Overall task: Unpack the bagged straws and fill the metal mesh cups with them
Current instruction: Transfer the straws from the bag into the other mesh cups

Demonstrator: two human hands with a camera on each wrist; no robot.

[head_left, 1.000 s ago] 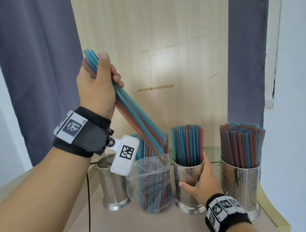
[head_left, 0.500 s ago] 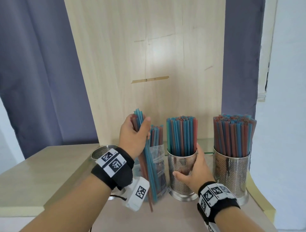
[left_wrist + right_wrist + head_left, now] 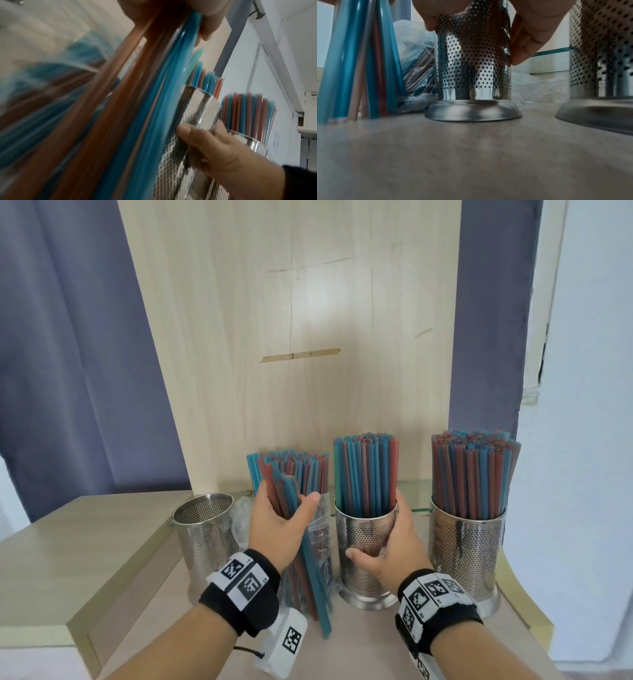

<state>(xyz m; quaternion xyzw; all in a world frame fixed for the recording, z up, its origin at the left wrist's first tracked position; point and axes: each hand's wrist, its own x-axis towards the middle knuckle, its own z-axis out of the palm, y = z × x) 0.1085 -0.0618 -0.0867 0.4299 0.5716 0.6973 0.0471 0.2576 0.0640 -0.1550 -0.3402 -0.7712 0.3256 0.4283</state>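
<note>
My left hand [image 3: 284, 510] grips a bundle of blue and red straws [image 3: 310, 583] almost upright, lower ends on the table [image 3: 363, 642] in front of the clear bag [image 3: 322, 529], which holds more straws. In the left wrist view the bundle [image 3: 137, 108] runs blurred past the fingers [image 3: 205, 20]. My right hand [image 3: 383, 542] is wrapped round the middle mesh cup [image 3: 359, 529], full of straws. The right wrist view shows that cup [image 3: 471, 67] standing on its base with my fingers [image 3: 530, 40] on its wall. An empty mesh cup [image 3: 205, 529] stands left.
A third mesh cup [image 3: 467, 549], packed with straws, stands at the right near the table's edge. A tall wooden board [image 3: 291, 337] rises right behind the cups, curtains on both sides. A raised wooden ledge [image 3: 85, 542] lies to the left. Crumpled plastic [image 3: 537, 86] lies behind the cups.
My left hand brought the straw bundle down from high and tilted to nearly upright, its ends now resting on the table. The right hand stayed on the middle cup.
</note>
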